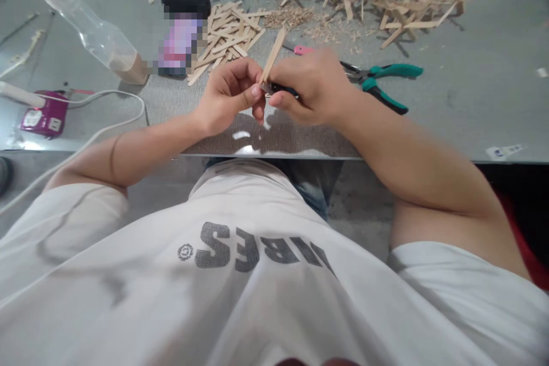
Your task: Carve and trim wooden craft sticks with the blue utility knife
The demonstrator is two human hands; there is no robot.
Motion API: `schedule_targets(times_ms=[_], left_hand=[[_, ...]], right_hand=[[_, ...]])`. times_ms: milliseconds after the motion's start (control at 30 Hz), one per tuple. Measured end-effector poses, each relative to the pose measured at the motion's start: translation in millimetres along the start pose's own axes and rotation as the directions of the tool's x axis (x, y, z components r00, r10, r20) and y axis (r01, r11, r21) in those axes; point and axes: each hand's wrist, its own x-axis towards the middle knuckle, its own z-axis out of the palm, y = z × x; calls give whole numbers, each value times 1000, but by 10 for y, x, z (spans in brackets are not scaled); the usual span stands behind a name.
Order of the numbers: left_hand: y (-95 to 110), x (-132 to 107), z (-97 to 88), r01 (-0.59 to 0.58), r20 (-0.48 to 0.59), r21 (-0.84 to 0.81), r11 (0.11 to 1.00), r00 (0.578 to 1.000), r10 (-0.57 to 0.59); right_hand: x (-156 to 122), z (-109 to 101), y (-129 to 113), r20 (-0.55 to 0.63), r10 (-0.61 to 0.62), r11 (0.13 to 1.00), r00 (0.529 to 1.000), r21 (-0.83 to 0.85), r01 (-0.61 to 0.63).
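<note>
Left grip [227,94] pinched a wooden stick [274,52] | right grip [313,86] held a dark-handled tool [283,89] (type unclear) | pliers [392,71] lay at their three o'clock, stick pile [231,34] at eleven

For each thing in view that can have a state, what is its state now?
Flat pale wooden stick: held, slanting
Left hand: curled, pinching the stick's lower end
Right hand: closed around a dark-handled metal tool
Teal-handled metal pliers: open, unheld
Tall clear plastic bottle: standing, partly filled
Rectangular phone: screen lit
</note>
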Motion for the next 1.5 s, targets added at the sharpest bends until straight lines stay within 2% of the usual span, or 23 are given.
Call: schedule_targets(times_ms=[100,333,567,700,867,1133,1367,1500], left_hand=[[12,-7,1,3,19,-27,1000,1000,-2],[41,-3,-24,96,21,-35,995,995,-95],[57,0,-1,163,-45,3,987,986,-163],[38,-4,-13,195,-58,34,980,980,-192],[13,-12,-39,194,-50,20,981,980,-193],[59,-20,-61,243,-69,57,968,969,-238],[23,-7,-76,185,-26,11,983,983,-184],[64,-7,-61,284,-93,84,955,957,-276]], right_hand=[[-15,9,-4,-15,-30,999,999,25,31],[-10,54,57,-28,-83,996,996,20,83],[19,-62,-49,73,41,999,996,-16,-40],[6,-45,-30,82,43,999,996,13,-44],[8,-35,-26,113,55,998,992,-39,-50],[36,-2,-26,52,11,999,999,-49,-8],[23,-6,-26,95,57,998,994,-31,-54],[19,-27,-38,106,82,997,991,6,-83]])
